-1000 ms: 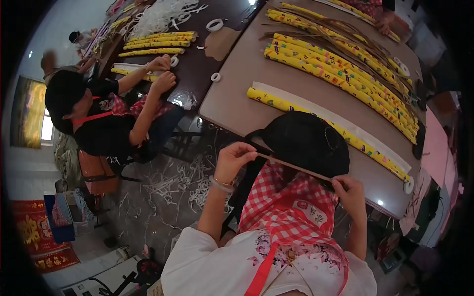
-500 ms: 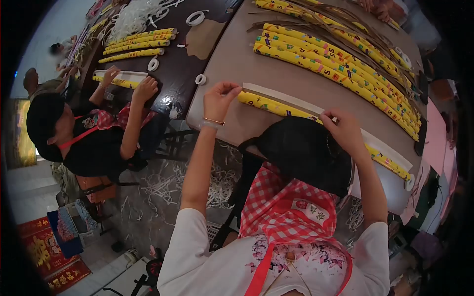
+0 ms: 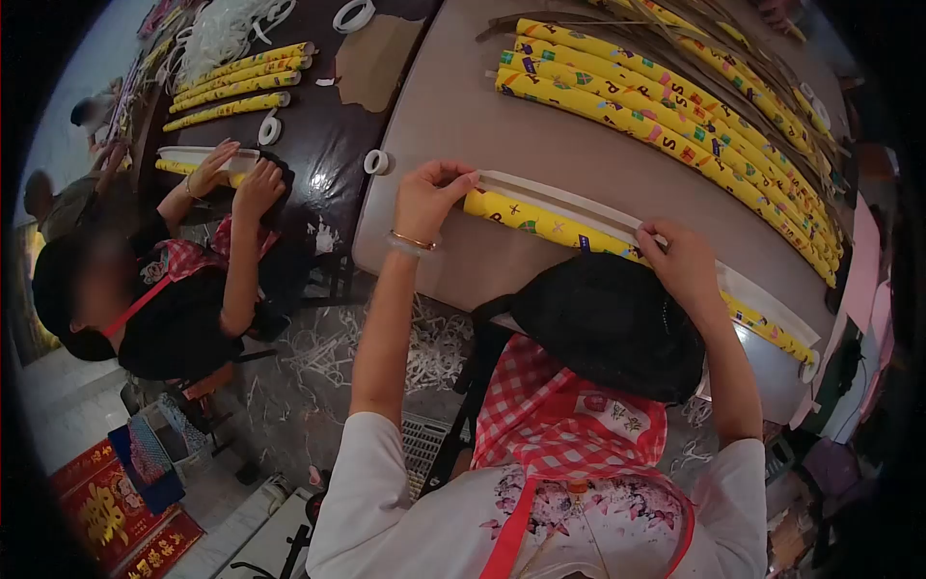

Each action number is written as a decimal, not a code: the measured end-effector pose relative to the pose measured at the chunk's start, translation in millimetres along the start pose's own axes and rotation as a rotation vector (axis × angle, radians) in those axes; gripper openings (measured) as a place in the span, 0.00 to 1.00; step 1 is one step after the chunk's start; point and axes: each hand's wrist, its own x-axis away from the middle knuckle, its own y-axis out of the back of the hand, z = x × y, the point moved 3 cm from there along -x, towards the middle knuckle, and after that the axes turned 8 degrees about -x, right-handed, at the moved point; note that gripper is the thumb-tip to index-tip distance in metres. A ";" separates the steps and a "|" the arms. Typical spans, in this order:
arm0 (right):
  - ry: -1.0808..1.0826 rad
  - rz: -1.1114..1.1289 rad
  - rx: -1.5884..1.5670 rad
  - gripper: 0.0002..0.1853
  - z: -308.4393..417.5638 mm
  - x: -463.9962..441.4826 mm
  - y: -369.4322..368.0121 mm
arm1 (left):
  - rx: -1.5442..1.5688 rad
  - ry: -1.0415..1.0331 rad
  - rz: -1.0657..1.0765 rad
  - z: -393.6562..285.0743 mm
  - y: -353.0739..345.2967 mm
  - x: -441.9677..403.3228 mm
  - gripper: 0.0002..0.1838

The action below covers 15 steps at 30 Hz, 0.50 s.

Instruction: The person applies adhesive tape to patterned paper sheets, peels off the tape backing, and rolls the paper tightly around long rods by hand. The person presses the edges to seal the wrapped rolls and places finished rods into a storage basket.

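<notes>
Across the near part of the table lies a yellow patterned roll (image 3: 540, 222) with a pale strip (image 3: 559, 195) along its far edge. My left hand (image 3: 430, 200) pinches the left end of a thin brown strip (image 3: 588, 214) at the roll's left end. Farther right, my right hand (image 3: 678, 253) pinches the same strip between thumb and fingers. The strip lies stretched along the pale edge. A black cap (image 3: 608, 318) hides part of the roll between and below the hands.
Several yellow rolls (image 3: 666, 125) and brown strips lie on the brown table (image 3: 424, 125). White tape rolls (image 3: 376, 162) sit near its left edge. At a dark table on the left, a co-worker (image 3: 164, 299) handles another roll. White scraps (image 3: 434, 352) litter the floor.
Both hands have moved from above the cap out to the roll, bringing the brown strip down along it. The view has shifted, and the co-worker's hands have moved over their roll.
</notes>
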 end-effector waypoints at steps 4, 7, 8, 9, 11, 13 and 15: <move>-0.011 -0.004 0.080 0.09 8.2 0.0 1.1 | 0.027 0.024 0.082 2.6 2.7 -5.2 0.11; 0.000 -0.016 0.131 0.09 15.7 2.0 1.5 | -0.017 0.012 0.076 3.5 6.7 -6.2 0.10; -0.001 -0.016 0.162 0.09 16.9 3.0 1.2 | -0.015 0.014 0.082 3.5 7.6 -6.5 0.10; -0.008 -0.017 0.163 0.09 17.3 2.8 0.5 | -0.017 0.006 0.099 3.3 8.3 -7.1 0.10; 0.029 -0.030 0.222 0.09 18.8 0.6 -0.5 | -0.018 -0.003 0.122 4.4 9.3 -8.1 0.10; 0.017 -0.022 0.229 0.09 19.3 -1.2 -1.2 | -0.055 -0.044 0.107 4.7 10.3 -8.4 0.09; 0.008 -0.012 0.233 0.09 19.1 -1.6 -1.8 | -0.100 -0.061 0.091 4.9 10.2 -7.7 0.09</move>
